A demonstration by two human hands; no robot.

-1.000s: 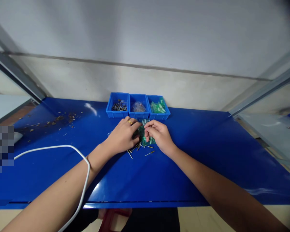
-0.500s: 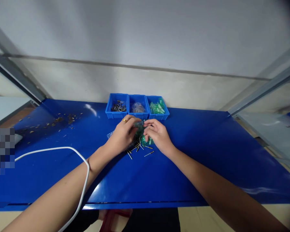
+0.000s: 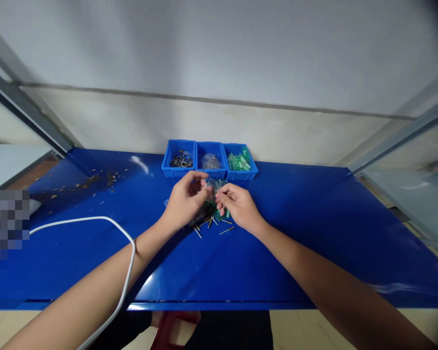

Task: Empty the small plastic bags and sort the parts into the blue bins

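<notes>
A small clear plastic bag [image 3: 213, 184] is between my two hands. My left hand [image 3: 184, 204] pinches its left side between thumb and fingers. Closed at the bag's right side is my right hand [image 3: 241, 206], fingertips pressed together; any small part within them is hidden. Under and in front of the hands lies a loose pile of thin metal rods with brass-coloured sections, one rod [image 3: 227, 230] lying apart on the right. Green pieces [image 3: 224, 213] show beside the pile, partly covered by my right hand.
Three blue bins stand side by side behind my hands: the left bin [image 3: 173, 172] holds metal rods, the middle bin [image 3: 219, 173] clear bags, the right bin [image 3: 246, 175] green pieces. A white cable [image 3: 131, 262] crosses my left forearm. Brown debris [image 3: 91, 182] litters the blue table's left side.
My left hand has turned, showing its thumb, and the clear bag now shows between both hands. My right fingers have closed in toward the bag. The view has shifted slightly.
</notes>
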